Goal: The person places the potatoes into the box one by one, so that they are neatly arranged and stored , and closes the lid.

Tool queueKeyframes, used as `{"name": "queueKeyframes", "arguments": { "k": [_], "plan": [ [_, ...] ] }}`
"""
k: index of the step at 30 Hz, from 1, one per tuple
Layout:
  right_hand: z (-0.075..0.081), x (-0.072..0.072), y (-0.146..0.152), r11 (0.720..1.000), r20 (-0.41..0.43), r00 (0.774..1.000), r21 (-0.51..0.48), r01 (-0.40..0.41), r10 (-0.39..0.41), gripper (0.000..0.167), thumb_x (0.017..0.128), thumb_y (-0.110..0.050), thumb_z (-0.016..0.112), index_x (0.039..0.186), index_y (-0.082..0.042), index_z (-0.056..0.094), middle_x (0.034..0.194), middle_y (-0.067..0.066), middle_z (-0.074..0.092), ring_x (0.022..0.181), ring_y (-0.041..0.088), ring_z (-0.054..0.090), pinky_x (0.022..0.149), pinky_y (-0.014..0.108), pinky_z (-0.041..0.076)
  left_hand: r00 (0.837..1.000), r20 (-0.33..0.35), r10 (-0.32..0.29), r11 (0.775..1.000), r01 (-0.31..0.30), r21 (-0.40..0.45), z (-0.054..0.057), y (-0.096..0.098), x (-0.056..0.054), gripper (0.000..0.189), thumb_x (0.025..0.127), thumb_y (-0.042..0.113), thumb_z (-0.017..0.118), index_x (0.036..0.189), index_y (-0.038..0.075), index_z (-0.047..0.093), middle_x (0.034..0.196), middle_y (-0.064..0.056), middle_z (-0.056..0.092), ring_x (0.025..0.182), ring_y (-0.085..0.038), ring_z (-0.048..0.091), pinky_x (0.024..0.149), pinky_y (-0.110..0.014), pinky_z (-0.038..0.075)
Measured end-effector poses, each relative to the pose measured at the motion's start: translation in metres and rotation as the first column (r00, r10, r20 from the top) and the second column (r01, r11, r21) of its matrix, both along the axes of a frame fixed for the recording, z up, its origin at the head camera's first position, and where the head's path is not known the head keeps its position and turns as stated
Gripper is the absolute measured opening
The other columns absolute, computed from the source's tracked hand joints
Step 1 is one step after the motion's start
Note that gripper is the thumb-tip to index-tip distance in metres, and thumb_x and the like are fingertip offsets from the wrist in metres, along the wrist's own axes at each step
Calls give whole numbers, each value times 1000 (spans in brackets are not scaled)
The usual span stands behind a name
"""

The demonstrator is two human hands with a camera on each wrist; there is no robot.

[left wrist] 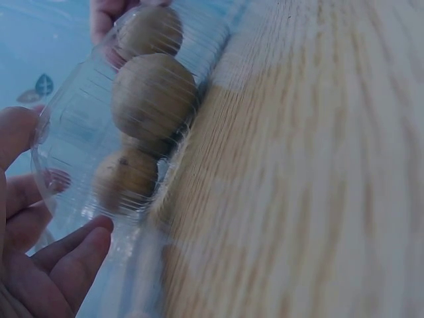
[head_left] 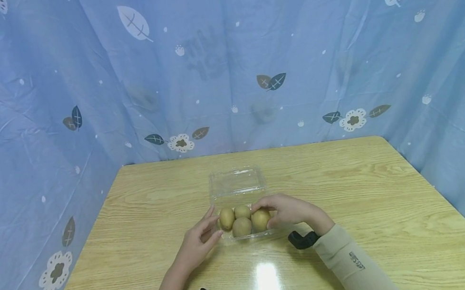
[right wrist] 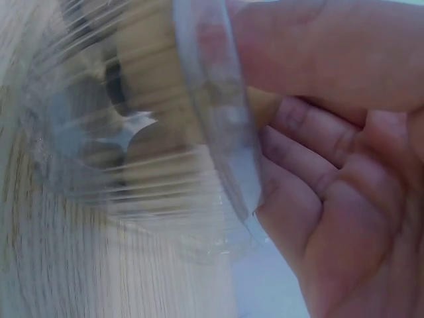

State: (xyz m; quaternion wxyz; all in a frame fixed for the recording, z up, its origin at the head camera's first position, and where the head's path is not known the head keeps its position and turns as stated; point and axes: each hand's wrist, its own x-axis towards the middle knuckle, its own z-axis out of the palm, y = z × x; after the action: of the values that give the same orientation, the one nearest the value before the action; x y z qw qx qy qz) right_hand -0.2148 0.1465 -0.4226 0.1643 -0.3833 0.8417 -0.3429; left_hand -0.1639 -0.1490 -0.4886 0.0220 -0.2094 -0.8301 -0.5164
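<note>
A clear plastic clamshell box [head_left: 249, 237] holds several brownish-yellow kiwifruit [head_left: 242, 226]. At its right end my right hand [head_left: 289, 211] grips one kiwifruit [head_left: 260, 220] between thumb and fingers, inside the rim. The right wrist view shows the right thumb [right wrist: 318, 53] reaching over the plastic rim, with the other fingers curled behind the fruit. My left hand [head_left: 198, 243] is at the box's left end, fingers loosely spread. In the left wrist view the left fingertips [left wrist: 99, 228] are right at the ribbed plastic wall, with kiwifruit visible through it.
The box's clear lid [head_left: 236, 182] lies folded back on the far side. Everything stands on a wood-grain table [head_left: 349, 184]. A blue leaf-patterned curtain [head_left: 223, 60] hangs behind the table and along both sides. Black wrist cameras [head_left: 303, 239] sit on both wrists.
</note>
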Motion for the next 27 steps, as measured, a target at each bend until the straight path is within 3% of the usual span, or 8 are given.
{"name": "queueKeyframes", "arguments": {
  "k": [13,27],
  "plan": [
    [-1,0,-8,988,-166,986,154,6,20,52,73,0,72,124,-9,61,129,9,60,120,27,56,101,42,49,1000,-23,0,1000,-1,-29,1,-1,1,46,94,29,60,132,4,53,155,-8,29,129,-30,47,98,-32,50],
    [-3,-2,-14,984,-187,980,174,-32,64,48,72,1,66,119,-12,65,122,4,65,112,19,59,97,37,52,1000,-9,7,1000,-7,-29,0,0,1,46,93,29,61,132,6,54,155,-3,29,129,-29,48,99,-32,50]
  ]
}}
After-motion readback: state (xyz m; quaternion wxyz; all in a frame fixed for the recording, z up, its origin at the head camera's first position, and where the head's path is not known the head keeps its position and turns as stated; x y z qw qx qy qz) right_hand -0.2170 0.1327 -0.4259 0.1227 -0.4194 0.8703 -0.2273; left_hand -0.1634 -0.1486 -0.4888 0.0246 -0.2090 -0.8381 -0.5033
